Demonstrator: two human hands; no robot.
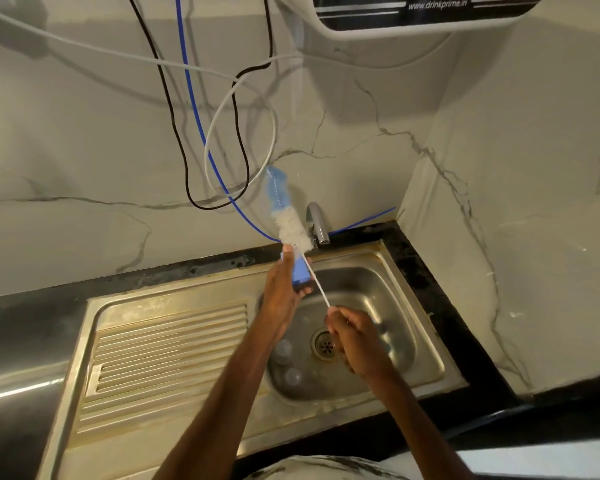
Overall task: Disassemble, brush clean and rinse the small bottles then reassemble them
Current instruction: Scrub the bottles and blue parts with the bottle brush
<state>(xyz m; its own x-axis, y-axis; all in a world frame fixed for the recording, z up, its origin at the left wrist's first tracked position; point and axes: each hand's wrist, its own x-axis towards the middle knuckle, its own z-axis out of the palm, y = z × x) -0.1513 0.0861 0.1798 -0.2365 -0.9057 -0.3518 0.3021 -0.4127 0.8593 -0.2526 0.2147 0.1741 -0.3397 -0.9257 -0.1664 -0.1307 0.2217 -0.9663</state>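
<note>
Blue little bottle (300,271) is gripped in the left hand (281,292) over the sink (399,306). The right hand (354,337) pinches the far tail of the brush (288,220) wire, and the bristles poke out above the left grip. I'd choke up closer to the bottle and use short twisting strokes, for less wobble.

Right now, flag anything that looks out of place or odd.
Loose cables hang in tangled loops on the wall just above the tap and sink, an odd spot so near water. The sink rim looks stained.
</note>
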